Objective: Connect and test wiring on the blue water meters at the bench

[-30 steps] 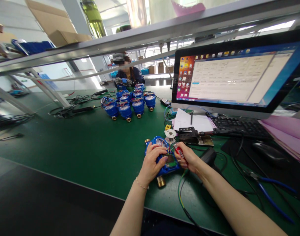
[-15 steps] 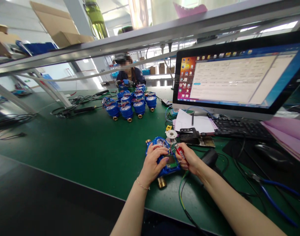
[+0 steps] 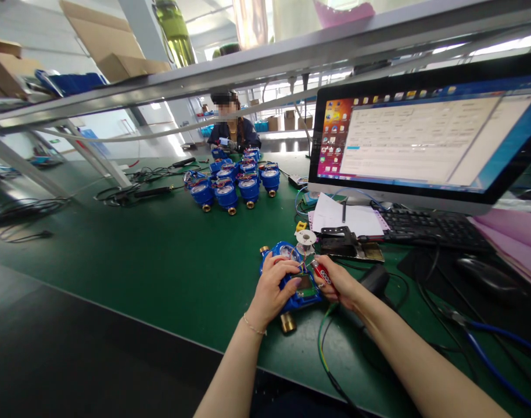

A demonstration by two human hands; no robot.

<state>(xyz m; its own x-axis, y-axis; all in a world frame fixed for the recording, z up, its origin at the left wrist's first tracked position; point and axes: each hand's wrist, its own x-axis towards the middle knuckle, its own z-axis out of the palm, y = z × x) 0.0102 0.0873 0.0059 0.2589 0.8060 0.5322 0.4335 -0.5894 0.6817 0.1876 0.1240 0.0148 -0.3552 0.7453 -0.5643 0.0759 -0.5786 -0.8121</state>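
Observation:
A blue water meter (image 3: 301,301) with brass ends lies on the green bench in front of me, its electronics compartment with a small circuit board uncovered. Curved over the meter, my left hand (image 3: 274,284) grips its body, thumb and fingers by the thin coloured wires. My right hand (image 3: 337,281) is closed around a red-handled tool (image 3: 323,271), whose metal tip points at those wires; its exact kind is unclear. Right behind the meter stands a white spool of thin wire (image 3: 306,239). My left fingers hide part of the dial.
Several blue water meters (image 3: 226,196) are grouped farther back, before a person (image 3: 234,130) across the bench. To the right are a monitor (image 3: 422,139), keyboard (image 3: 431,229), mouse (image 3: 487,276), black handheld device (image 3: 376,280) and blue-handled pliers (image 3: 479,339). A shelf (image 3: 248,64) crosses overhead.
The view has shifted slightly, so things sit a little farther right. Both hands keep their holds on the meter and the red-handled tool. The person across the bench has moved a little.

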